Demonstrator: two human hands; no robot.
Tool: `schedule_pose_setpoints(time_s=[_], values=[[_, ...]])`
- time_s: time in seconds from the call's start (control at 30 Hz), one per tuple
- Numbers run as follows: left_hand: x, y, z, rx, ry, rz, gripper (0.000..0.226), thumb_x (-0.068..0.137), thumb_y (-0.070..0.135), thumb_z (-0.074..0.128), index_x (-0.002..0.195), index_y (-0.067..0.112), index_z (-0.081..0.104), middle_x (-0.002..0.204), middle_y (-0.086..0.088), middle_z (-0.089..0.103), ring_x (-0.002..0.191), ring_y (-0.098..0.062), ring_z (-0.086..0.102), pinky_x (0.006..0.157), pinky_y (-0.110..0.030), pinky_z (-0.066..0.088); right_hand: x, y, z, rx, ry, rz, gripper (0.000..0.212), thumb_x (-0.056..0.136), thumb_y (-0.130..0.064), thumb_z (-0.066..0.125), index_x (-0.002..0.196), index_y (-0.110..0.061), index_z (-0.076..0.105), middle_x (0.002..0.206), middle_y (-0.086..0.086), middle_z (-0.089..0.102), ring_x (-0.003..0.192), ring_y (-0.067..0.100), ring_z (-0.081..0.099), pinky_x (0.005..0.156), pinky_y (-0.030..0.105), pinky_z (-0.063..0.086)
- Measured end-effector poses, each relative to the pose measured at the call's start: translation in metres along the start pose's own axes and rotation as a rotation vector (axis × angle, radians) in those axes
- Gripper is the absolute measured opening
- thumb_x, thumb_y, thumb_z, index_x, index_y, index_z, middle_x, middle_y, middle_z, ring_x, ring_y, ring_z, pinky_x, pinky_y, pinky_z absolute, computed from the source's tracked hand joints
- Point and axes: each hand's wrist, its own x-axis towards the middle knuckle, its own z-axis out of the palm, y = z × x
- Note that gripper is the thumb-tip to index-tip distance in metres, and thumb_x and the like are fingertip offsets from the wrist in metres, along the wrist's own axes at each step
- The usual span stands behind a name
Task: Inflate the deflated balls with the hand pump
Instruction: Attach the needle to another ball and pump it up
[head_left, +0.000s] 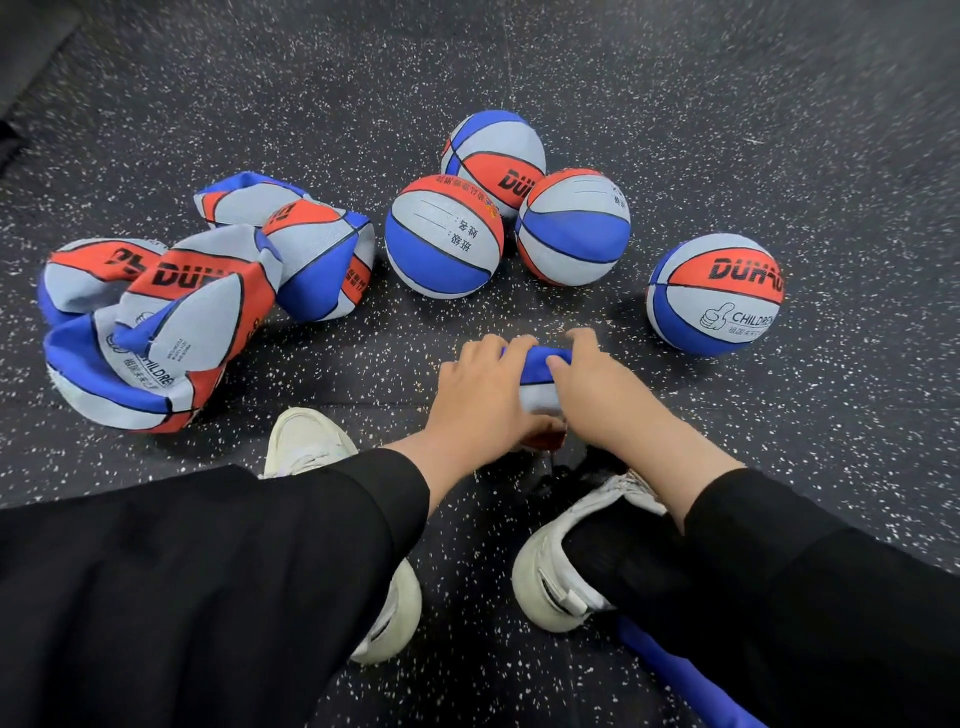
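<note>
Black sleeves (218, 587) and white sneakers (558, 566) sit closest to you, with a blue object (675, 670) lying on the speckled black floor (779, 130) beside your right sneaker; whether it is the pump cannot be told. Ahead of the sneakers, your left hand (480, 387) and right hand (589, 384) each grip, fingers curled, one end of a folded deflated ball (540, 376) held low over the floor. Three more deflated balls (156, 317) lie crumpled together at left, while four inflated balls (444, 236) rest beyond and to the right of your hands.
</note>
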Motion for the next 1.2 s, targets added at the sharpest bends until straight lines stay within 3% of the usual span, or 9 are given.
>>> schedule_pose_setpoints(time_s=[0.1,0.17,0.23,0.3,0.37,0.47,0.73,0.93,1.2], values=[[0.008,-0.002,-0.007,-0.034,0.019,-0.098,0.1,0.064,0.08,0.072,0.146,0.034,0.036,0.127,0.0,0.047,0.121,-0.027,0.045,0.096,-0.048,0.041,-0.002,0.006,-0.013,0.294,0.156,0.002,0.024,0.105,-0.031,0.045,0.123,-0.015,0.049,0.1,0.003,0.06,0.092,0.027,0.056,0.074,0.035,0.037],[0.012,-0.006,-0.012,-0.037,0.015,-0.11,0.1,0.064,0.082,0.07,0.145,0.035,0.037,0.124,-0.001,0.049,0.118,-0.028,0.048,0.097,-0.048,0.041,0.0,0.007,-0.014,0.292,0.259,-0.049,0.021,0.101,-0.031,0.054,0.117,-0.017,0.057,0.092,-0.003,0.059,0.089,0.021,0.055,0.073,0.03,0.034],[0.013,-0.007,-0.015,-0.048,0.002,-0.102,0.098,0.063,0.083,0.068,0.143,0.034,0.039,0.122,-0.001,0.049,0.116,-0.028,0.048,0.097,-0.047,0.042,0.002,0.007,-0.015,0.268,0.3,-0.056,0.025,0.101,-0.031,0.055,0.12,-0.016,0.062,0.1,-0.002,0.065,0.097,0.021,0.058,0.078,0.029,0.037],[0.013,-0.009,-0.014,-0.062,0.016,-0.109,0.098,0.063,0.084,0.067,0.143,0.033,0.04,0.121,-0.002,0.05,0.115,-0.029,0.048,0.097,-0.047,0.042,0.003,0.003,-0.014,0.235,0.314,-0.066,0.032,0.104,-0.029,0.049,0.129,-0.014,0.063,0.123,0.005,0.067,0.114,0.024,0.058,0.093,0.031,0.041],[0.013,-0.01,-0.013,-0.081,0.026,-0.108,0.098,0.065,0.081,0.069,0.143,0.03,0.041,0.121,-0.004,0.05,0.114,-0.029,0.048,0.097,-0.045,0.042,0.004,0.001,-0.013,0.183,0.329,-0.091,0.033,0.105,-0.026,0.046,0.128,-0.01,0.064,0.127,0.01,0.066,0.118,0.029,0.057,0.099,0.035,0.04],[0.012,-0.012,-0.013,-0.121,0.037,-0.108,0.093,0.065,0.078,0.075,0.135,0.025,0.045,0.117,-0.002,0.05,0.112,-0.028,0.048,0.095,-0.044,0.042,0.005,0.002,-0.016,0.111,0.293,-0.143,0.03,0.106,-0.023,0.043,0.114,-0.008,0.067,0.109,0.014,0.07,0.102,0.034,0.061,0.085,0.037,0.042],[0.01,-0.011,-0.023,-0.191,0.018,-0.083,0.065,0.068,0.071,0.079,0.09,0.024,0.039,0.085,0.013,0.041,0.088,-0.02,0.045,0.08,-0.043,0.039,0.012,0.0,-0.026,0.013,0.198,-0.195,0.027,0.106,-0.026,0.044,0.112,-0.011,0.066,0.101,0.011,0.07,0.095,0.031,0.06,0.073,0.031,0.034],[0.007,-0.004,-0.021,-0.259,0.037,-0.073,0.061,0.074,0.063,0.08,0.082,0.023,0.035,0.08,0.012,0.044,0.082,-0.02,0.043,0.08,-0.042,0.039,0.01,0.002,-0.029,-0.051,0.157,-0.214,0.028,0.106,-0.027,0.044,0.11,-0.01,0.066,0.096,0.011,0.069,0.092,0.032,0.06,0.071,0.034,0.036],[0.004,-0.006,-0.023,-0.324,0.033,-0.066,0.055,0.078,0.056,0.08,0.088,0.02,0.04,0.083,0.011,0.044,0.086,-0.02,0.042,0.078,-0.039,0.035,0.012,0.001,-0.023,-0.044,0.14,-0.223,0.028,0.106,-0.027,0.044,0.103,-0.008,0.065,0.091,0.012,0.068,0.087,0.032,0.059,0.077,0.04,0.046]])
